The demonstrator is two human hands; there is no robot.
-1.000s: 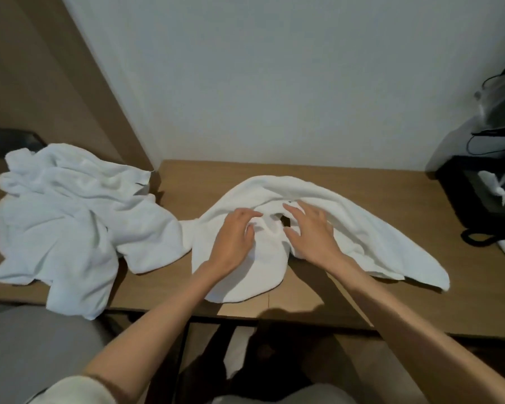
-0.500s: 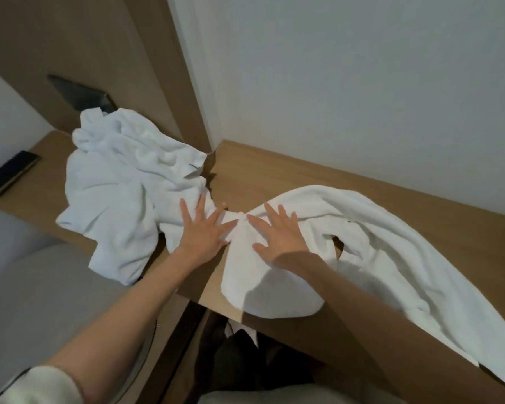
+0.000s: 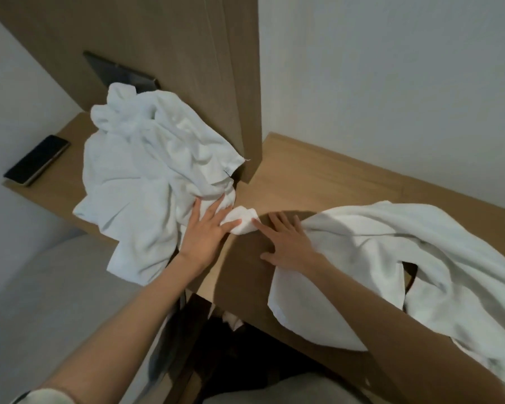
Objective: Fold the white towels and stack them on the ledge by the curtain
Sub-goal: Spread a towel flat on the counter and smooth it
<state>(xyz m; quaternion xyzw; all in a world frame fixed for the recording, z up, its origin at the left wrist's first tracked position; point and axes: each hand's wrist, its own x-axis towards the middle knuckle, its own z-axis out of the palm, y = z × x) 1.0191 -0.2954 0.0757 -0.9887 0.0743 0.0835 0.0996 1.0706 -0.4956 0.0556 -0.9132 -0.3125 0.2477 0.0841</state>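
Left hand (image 3: 207,231) and right hand (image 3: 286,243) press spread and flat; crumpled towel (image 3: 146,170) beyond the left, loose towel (image 3: 391,258) beside the right, neither yet folded or stacked.

A pale wooden countertop with a light grain (image 3: 318,176) runs from the far left to the near right, its front edge crossing the room at a slant. A tall brown wood-grain panel (image 3: 172,53) rises from it at the far side, with a dark rectangular plate (image 3: 114,74) set into its face. To the right of the panel stands a plain white wall (image 3: 391,83), evenly and softly lit. A slim black phone (image 3: 37,160) lies flat at the counter's far left end. Near left sits a grey upholstered seat (image 3: 56,301), and the space under the counter (image 3: 225,354) is deep in shadow.
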